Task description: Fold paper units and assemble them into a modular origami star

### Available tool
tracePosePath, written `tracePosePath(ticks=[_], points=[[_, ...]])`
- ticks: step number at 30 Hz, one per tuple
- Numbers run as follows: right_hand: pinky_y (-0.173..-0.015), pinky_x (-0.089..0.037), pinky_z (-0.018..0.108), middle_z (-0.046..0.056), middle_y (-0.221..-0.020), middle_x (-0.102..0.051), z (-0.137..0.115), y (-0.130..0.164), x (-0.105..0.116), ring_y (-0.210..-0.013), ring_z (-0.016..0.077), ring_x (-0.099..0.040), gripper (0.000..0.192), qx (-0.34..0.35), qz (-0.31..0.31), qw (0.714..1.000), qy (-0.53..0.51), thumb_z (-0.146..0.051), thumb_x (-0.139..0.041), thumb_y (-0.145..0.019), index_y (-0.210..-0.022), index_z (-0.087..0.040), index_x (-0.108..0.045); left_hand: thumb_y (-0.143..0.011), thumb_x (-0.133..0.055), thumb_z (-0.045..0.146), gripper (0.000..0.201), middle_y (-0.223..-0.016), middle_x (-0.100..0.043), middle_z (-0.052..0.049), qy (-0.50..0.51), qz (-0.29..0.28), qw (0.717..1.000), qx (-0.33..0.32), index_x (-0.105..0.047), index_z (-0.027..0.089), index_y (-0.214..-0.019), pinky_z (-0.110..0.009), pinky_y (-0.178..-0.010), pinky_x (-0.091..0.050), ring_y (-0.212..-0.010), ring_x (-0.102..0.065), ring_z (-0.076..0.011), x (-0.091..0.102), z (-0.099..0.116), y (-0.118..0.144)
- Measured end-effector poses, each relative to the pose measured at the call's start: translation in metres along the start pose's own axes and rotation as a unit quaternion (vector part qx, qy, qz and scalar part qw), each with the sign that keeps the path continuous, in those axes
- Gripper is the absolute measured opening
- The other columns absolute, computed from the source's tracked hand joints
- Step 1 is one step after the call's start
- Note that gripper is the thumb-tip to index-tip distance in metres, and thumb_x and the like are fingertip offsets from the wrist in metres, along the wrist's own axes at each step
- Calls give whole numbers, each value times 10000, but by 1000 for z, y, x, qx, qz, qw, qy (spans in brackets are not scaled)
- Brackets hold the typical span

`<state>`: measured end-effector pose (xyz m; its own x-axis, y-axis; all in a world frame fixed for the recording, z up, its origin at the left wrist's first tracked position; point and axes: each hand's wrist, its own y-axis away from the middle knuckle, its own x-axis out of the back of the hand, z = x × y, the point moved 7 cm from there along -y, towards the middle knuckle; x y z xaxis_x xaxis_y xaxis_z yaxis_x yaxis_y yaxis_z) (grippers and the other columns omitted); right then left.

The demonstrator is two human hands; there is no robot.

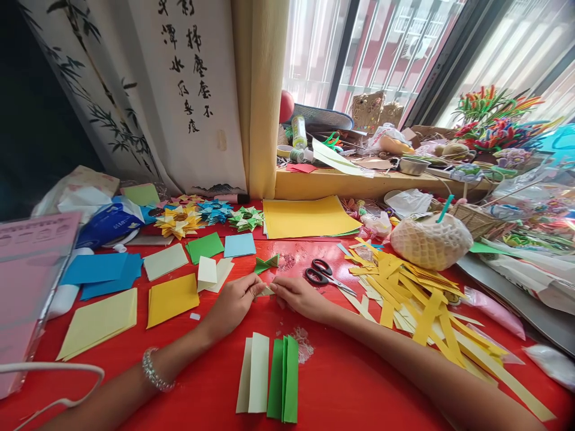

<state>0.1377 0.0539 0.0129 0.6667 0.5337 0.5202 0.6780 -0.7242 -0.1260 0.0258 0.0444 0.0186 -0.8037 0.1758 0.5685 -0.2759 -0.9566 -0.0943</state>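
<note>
At the middle of the red table point(350, 383), the two hands met over one small item: a pale folded paper strip point(268, 291).

Left hand point(233, 302): fingers closed in a pinch on the strip's left end, wrist low on the table, a beaded bracelet point(153, 371) on the forearm, which ran in from the lower left.

Right hand point(299, 296): fingertips closed on the strip's right end, knuckles up, forearm laid across the table from the lower right.

Step in hand, as judged: a crease or tuck was being pressed into the strip, held just off the tabletop between both sets of fingertips. The next move would seem to call for a firm, even press along the fold while the other hand kept the ends lined up.

Just beyond the fingertips: a small green folded piece point(266, 263). Just beyond the right knuckles: black-handled scissors point(320, 274), blades shut. On the near side of both wrists: cream and green folded strips point(269, 377), lying side by side. Out past the right hand: a loose heap of yellow paper strips point(404, 293) and a fruit in white foam netting point(430, 240). Out past the left hand: coloured paper squares point(171, 296), and further back, finished paper stars point(211, 216) in yellow, blue and green. Behind the stars: a yellow paper sheet point(308, 216).
</note>
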Motion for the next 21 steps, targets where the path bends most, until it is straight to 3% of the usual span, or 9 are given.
tracePosePath(ticks=[6, 15, 21], points=[[-486, -334, 198, -15, -612, -491, 2, 1, -5, -482, 72, -404, 316, -19, -40, 998, -46, -398, -322, -888, -735, -163, -467, -869, -335, 380, 297, -590, -391, 50, -11, 8, 1000, -4, -457, 190, -675, -222, -537, -286, -568, -352, -111, 0, 0, -1], [-503, -331, 190, -22, -586, -492, 0, 1, -7, -502, 70, -419, 281, 30, -53, 998, 30, -323, -338, -891, -686, -162, -442, -851, -374, 395, 271, -654, -477, 48, 16, 0, 1000, -10, -500, 194, -718, -210, -582, -327, -620, -418, -109, 0, 5, 0], [-525, -332, 193, -12, -613, -525, 1, 2, -11, -540, 77, -440, 242, 36, -69, 995, 59, -295, -397, -865, -686, -153, -477, -846, -373, 394, 295, -587, -450, 52, 10, 2, 1000, -19, -474, 189, -659, -211, -535, -321, -547, -407, -103, 0, 4, 1]])
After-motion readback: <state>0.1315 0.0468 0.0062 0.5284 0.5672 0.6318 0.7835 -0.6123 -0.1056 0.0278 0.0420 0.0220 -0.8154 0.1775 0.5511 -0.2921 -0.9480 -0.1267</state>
